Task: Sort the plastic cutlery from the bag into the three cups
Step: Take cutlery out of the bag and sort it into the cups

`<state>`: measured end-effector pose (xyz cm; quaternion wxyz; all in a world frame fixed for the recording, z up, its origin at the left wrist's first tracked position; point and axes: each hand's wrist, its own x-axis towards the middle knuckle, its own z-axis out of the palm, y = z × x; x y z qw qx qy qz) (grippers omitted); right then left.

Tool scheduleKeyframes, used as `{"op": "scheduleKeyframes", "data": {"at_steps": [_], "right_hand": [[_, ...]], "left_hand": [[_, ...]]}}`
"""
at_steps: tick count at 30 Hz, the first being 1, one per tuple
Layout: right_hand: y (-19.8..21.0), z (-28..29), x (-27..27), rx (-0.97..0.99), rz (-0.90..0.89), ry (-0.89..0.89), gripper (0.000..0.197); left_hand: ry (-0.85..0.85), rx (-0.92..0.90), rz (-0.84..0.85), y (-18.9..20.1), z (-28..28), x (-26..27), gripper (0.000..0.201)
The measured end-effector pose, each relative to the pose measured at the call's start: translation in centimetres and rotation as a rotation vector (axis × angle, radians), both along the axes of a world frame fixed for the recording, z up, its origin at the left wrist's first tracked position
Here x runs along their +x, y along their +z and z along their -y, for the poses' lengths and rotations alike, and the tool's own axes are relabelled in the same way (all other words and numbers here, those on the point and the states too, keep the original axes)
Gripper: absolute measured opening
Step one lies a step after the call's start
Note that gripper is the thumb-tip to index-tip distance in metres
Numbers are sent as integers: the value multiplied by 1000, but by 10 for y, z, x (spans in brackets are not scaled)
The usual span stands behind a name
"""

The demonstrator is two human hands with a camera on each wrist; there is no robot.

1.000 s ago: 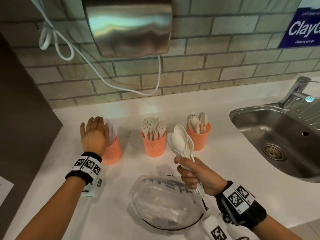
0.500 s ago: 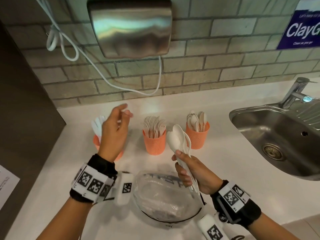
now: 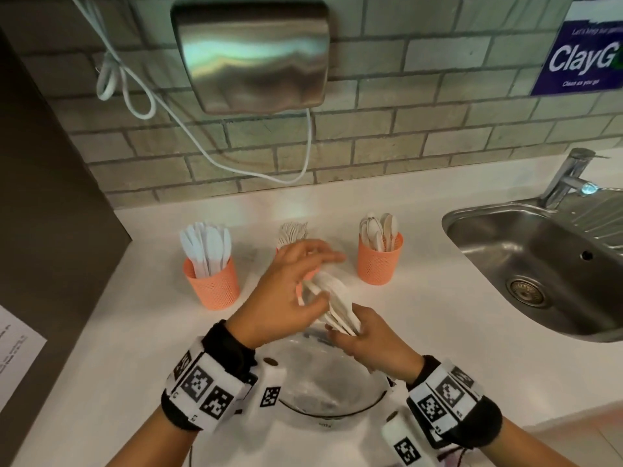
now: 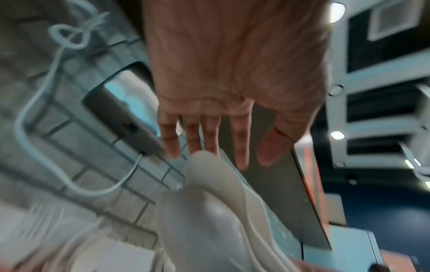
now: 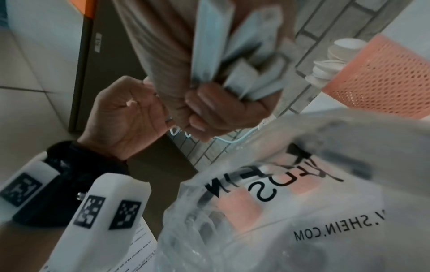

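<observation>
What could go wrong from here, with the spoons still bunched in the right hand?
1. The right hand grips the spoon bundle by the handle ends only, and they fan out; one may slip as the left hand picks at them.
2. The left hand hangs just in front of the middle cup; a careless move could tip it.
3. The spoon cup looks well filled, so adding the whole bunch may jam.

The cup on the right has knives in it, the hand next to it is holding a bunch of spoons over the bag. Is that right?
Not quite. The cup on the right holds spoons, as the head view shows; the knives stand in the left cup. The rest is right: the right hand grips a bunch of spoons above the bag.
</observation>
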<state>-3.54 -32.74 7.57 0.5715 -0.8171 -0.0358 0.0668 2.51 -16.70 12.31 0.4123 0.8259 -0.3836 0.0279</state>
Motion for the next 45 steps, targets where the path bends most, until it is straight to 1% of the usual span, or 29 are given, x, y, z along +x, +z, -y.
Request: {"op": "scheduleKeyframes", "data": {"at_steps": [2, 3, 5, 7, 9, 10, 13, 15, 18, 19, 22, 25, 27, 28, 29, 31, 32, 33, 35, 37, 39, 41, 43, 45], "right_hand": [[-4, 1, 0, -16, 15, -9, 14], [-6, 1, -1, -20, 9, -4, 11], [-11, 3, 0, -67, 6, 23, 8], [-16, 5, 1, -137, 31, 60, 11], [-19, 8, 1, -166, 66, 77, 15], [-19, 9, 1, -172, 86, 77, 17], [-18, 11, -2, -160, 126, 70, 24], [-18, 11, -2, -149, 150, 65, 23], [-20, 13, -2, -148, 186, 61, 21], [-21, 14, -2, -156, 195, 56, 20], [-25, 17, -6, -204, 218, 22, 17], [-28, 18, -8, -221, 210, 5, 20], [-25, 16, -9, -100, 141, 34, 16], [-22, 15, -9, 2, 87, 53, 12], [-19, 15, -9, 119, 19, 66, 11], [-12, 15, -8, 372, -163, 77, 12], [-9, 16, -7, 496, -261, 79, 14], [-6, 17, -5, 612, -344, 88, 18], [-2, 19, -2, 806, -441, 149, 28], [-1, 20, 3, 960, -482, 255, 36], [0, 20, 7, 1077, -517, 355, 36], [1, 19, 8, 1147, -548, 423, 34], [0, 18, 8, 1164, -562, 444, 28], [-2, 18, 8, 1156, -546, 461, 19]], "left_hand": [[-55, 255, 106, -4, 0, -2, 50], [-67, 327, 137, -8, 0, -3, 50], [-66, 365, 164, -11, 3, -4, 45], [-78, 365, 190, -9, 6, -5, 35], [-107, 334, 227, -6, 7, -3, 29], [-117, 307, 220, -3, 6, -2, 27], [-129, 189, 84, 1, 4, 0, 20], [-124, 87, -37, 3, 3, 0, 15], [-69, -98, -219, 8, 1, 0, 10], [-51, -184, -284, 11, 0, 0, 10], [16, -521, -482, 21, -7, 4, 7], [140, -795, -546, 31, -16, 10, 14], [222, -954, -571, 34, -21, 14, 18], [256, -999, -581, 36, -23, 15, 19], [290, -1003, -582, 35, -24, 16, 20], [328, -913, -562, 30, -24, 16, 15], [332, -835, -551, 27, -23, 14, 10], [335, -744, -546, 22, -21, 12, 12], [311, -594, -572, 11, -15, 5, 18], [269, -502, -609, 2, -6, -2, 20], [260, -426, -646, -4, 4, -10, 16], [215, -411, -672, -4, 12, -20, 12], [141, -436, -686, -2, 21, -28, 11], [124, -470, -689, 0, 27, -33, 11]]}}
